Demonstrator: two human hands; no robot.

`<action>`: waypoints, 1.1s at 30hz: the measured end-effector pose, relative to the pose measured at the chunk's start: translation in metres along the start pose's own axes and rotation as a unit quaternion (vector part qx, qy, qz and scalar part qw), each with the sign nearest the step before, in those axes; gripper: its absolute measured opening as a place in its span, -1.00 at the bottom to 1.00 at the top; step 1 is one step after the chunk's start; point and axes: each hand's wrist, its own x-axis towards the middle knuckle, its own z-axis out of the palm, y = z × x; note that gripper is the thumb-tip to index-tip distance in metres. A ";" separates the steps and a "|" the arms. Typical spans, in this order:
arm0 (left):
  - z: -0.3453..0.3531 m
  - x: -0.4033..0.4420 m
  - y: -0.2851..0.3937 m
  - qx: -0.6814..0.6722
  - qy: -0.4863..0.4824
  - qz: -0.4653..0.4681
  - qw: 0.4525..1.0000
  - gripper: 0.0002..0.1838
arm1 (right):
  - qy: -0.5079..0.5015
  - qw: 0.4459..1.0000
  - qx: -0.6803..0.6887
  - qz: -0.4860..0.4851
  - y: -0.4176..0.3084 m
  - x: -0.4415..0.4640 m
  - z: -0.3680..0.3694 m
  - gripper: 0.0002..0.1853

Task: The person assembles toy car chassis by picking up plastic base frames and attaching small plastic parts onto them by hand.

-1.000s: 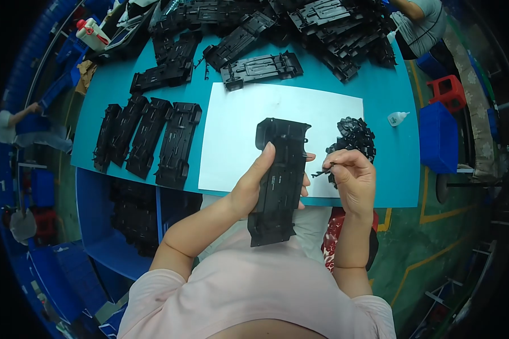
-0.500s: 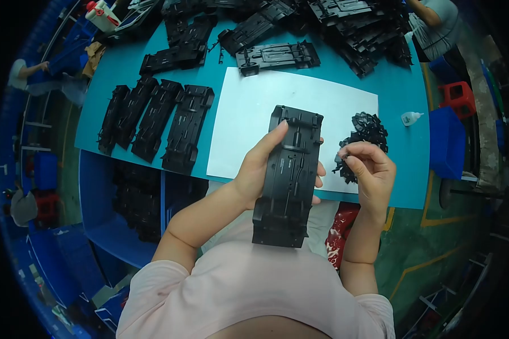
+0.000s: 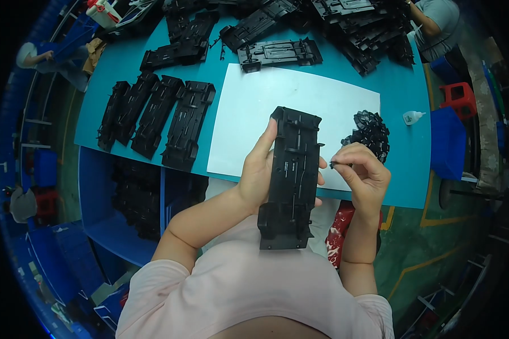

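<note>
Centre of the frame, black moulded plate: one, long, its lower end over your shirt front; contact there cannot be told.
Left hand: thumb along the plate's left edge, fingertips showing past its right edge; clamped on the plate from both sides. Risk: a loosened thumb could let the plate tip or slide towards your lap.
Right hand: thumb and forefinger together, pinched on a small dark part, just beside the plate's right edge.
Small dark part: one, mostly hidden by your fingertips, so its shape and which way it faces cannot be told. Risk: with so little to grip, it could spin or drop; a wrong facing could go unnoticed.
Heap of small parts: right of centre, tangled, on the white sheet, near your right hand. Risk: a brushing knuckle could scatter pieces.
White bottle: right of the heap, on the teal table. Risk: a wide sweep of your right arm could knock it.
Row of plates: four, left of the sheet, side by side.
</note>
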 end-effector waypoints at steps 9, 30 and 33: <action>-0.008 -0.002 -0.002 -0.129 0.001 -0.054 0.990 -0.22 | 0.034 0.997 -0.052 0.043 0.009 -0.002 0.005 -0.86; -0.003 -0.001 -0.003 -0.094 0.028 -0.053 0.994 -0.18 | 0.062 0.994 0.022 0.093 0.008 -0.010 0.006 -0.89; -0.004 0.000 -0.006 -0.053 -0.018 0.017 0.998 -0.14 | 0.062 0.993 0.023 0.094 0.009 -0.012 0.005 -0.89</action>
